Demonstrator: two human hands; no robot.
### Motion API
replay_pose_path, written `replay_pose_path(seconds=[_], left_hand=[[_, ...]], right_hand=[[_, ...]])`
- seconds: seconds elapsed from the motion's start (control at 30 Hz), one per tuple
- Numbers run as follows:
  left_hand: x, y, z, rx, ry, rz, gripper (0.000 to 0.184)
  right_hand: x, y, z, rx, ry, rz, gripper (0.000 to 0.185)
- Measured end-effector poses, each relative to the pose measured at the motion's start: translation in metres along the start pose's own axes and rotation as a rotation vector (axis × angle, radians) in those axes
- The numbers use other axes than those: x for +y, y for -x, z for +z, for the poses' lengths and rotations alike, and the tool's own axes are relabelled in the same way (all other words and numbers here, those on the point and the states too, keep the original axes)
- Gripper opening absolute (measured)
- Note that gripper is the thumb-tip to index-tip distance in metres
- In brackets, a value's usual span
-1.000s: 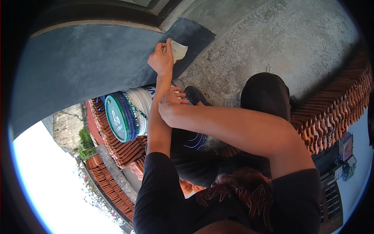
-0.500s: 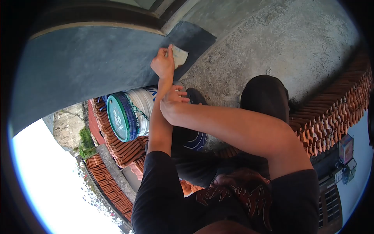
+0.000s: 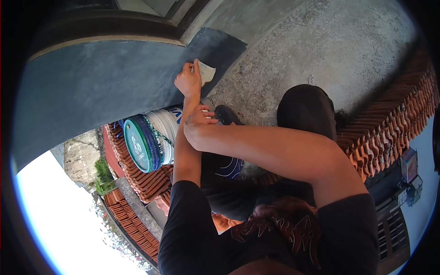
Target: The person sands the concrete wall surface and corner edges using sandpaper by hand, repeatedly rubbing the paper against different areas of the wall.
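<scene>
My left hand [image 3: 188,82] pinches a thin pale sheet [image 3: 206,73] with a curved edge. The sheet lies against a dark patch of the grey wall [image 3: 110,78]. My right arm crosses over the left forearm. My right hand [image 3: 201,118] is bent at the wrist beside that forearm, its fingers curled. A small pale bit shows between these fingers, too little to name. A white bucket [image 3: 162,130] with a green lid [image 3: 137,143] is close to both forearms, partly hidden behind the left one.
Rough concrete [image 3: 270,68] spreads right of the wall. Rows of orange roof tiles [image 3: 385,119] run along the right, with more tiles [image 3: 130,215] at lower left. My bent knee [image 3: 306,110] juts over the concrete. A brown window frame [image 3: 137,27] borders the wall.
My left hand and the sheet appear slightly lower and further left. The whole view has shifted a little as well. Both hands keep nearly the same pose.
</scene>
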State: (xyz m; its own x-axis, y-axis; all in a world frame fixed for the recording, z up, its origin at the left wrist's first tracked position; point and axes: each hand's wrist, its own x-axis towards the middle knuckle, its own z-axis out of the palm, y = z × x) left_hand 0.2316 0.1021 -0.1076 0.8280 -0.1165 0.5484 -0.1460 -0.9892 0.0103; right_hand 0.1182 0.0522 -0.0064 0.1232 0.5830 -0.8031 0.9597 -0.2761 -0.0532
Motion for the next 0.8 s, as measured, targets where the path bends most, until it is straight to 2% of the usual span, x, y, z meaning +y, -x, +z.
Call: replay_pose_path(seconds=[0.1, 0.2, 0.3, 0.37, 0.5, 0.6, 0.63, 0.73, 0.8], left_hand=[[0.019, -0.021, -0.018, 0.043, -0.022, 0.051, 0.036], [0.023, -0.027, -0.019, 0.05, 0.09, 0.011, 0.036], [0.009, -0.009, -0.003, 0.02, 0.011, 0.037, 0.036], [0.006, -0.008, 0.002, -0.019, -0.004, 0.034, 0.036], [0.025, -0.026, -0.014, 0.061, 0.044, 0.011, 0.036], [0.014, -0.016, -0.006, 0.112, 0.025, 0.051, 0.036], [0.012, -0.011, -0.005, 0.028, -0.013, 0.014, 0.036], [0.015, -0.007, -0.006, -0.069, -0.002, -0.061, 0.038], [0.023, -0.02, -0.014, 0.044, 0.048, 0.02, 0.037]], right_hand=[[-0.002, 0.01, 0.002, -0.008, -0.037, 0.055, 0.04], [-0.004, 0.036, 0.008, 0.101, -0.095, 0.122, 0.034], [0.002, -0.011, 0.0, 0.062, -0.042, -0.027, 0.034], [0.004, -0.019, -0.002, 0.037, -0.036, 0.001, 0.033], [0.002, -0.003, 0.0, 0.006, -0.029, 0.012, 0.031], [0.001, 0.001, -0.001, 0.068, -0.055, 0.041, 0.031], [0.003, 0.001, -0.003, 0.008, 0.001, -0.002, 0.038], [0.006, -0.002, 0.0, 0.01, 0.026, -0.041, 0.038], [0.009, -0.009, -0.001, -0.016, 0.045, -0.075, 0.037]])
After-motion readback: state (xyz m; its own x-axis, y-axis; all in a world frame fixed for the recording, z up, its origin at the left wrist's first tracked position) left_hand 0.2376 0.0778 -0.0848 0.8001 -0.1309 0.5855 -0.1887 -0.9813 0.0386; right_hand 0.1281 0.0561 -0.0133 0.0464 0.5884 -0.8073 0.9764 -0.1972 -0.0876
